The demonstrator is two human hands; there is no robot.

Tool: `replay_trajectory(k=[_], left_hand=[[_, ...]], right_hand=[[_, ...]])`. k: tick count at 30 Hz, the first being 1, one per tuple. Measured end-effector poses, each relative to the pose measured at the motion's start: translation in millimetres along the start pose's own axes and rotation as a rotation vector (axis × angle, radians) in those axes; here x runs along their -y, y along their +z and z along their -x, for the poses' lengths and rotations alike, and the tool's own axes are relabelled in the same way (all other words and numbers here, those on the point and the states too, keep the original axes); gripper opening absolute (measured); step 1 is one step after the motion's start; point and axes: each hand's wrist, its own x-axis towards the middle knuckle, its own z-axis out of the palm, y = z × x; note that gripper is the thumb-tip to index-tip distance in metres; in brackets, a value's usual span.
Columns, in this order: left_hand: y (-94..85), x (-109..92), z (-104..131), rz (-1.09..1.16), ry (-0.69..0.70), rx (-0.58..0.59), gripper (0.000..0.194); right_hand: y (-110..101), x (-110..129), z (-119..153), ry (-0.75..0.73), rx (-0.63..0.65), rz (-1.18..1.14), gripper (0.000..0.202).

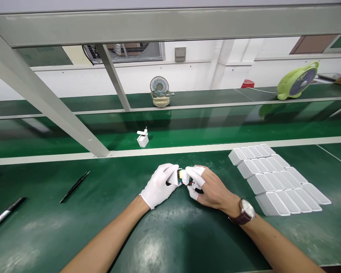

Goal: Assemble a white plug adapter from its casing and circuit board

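Note:
My left hand (pixel 160 185), in a white glove, grips a small white charger casing (pixel 177 177) from the left. My right hand (pixel 208 188), bare except for white finger cots and a wristwatch, pinches the yellow-green inner part (pixel 184 174) at the casing's open end. Both hands meet just above the green bench top (pixel 74 235). To the right of my right hand lie rows of several white casings (pixel 274 178), packed side by side.
One finished white charger with a folded plug (pixel 143 138) sits on the green conveyor belt beyond the rail. Black tweezers (pixel 74 186) and a dark pen-like tool (pixel 5 213) lie at the left. Two fans, a small grey one (pixel 159 91) and a green one (pixel 297 80), stand on the far shelf. A grey diagonal frame strut (pixel 45 102) crosses the left.

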Motion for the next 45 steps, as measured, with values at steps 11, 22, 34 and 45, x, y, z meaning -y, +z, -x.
replay_trajectory(k=[11,22,34,45], left_hand=[[-0.3,1.0,2.6,0.000,0.019,-0.007,0.054],[-0.9,0.3,2.2,0.005,0.032,0.006,0.052],[-0.6,-0.6,-0.1,0.013,0.040,-0.003,0.050],[-0.2,-0.2,-1.2,0.014,0.030,0.011,0.049]], right_hand=[[0.6,-1.3,0.9,0.000,0.006,-0.011,0.073],[3.7,-3.6,3.6,-0.009,0.015,-0.013,0.072],[1.6,-2.9,2.9,-0.012,0.006,-0.006,0.064],[3.6,-2.5,4.1,-0.007,0.023,0.010,0.069]])
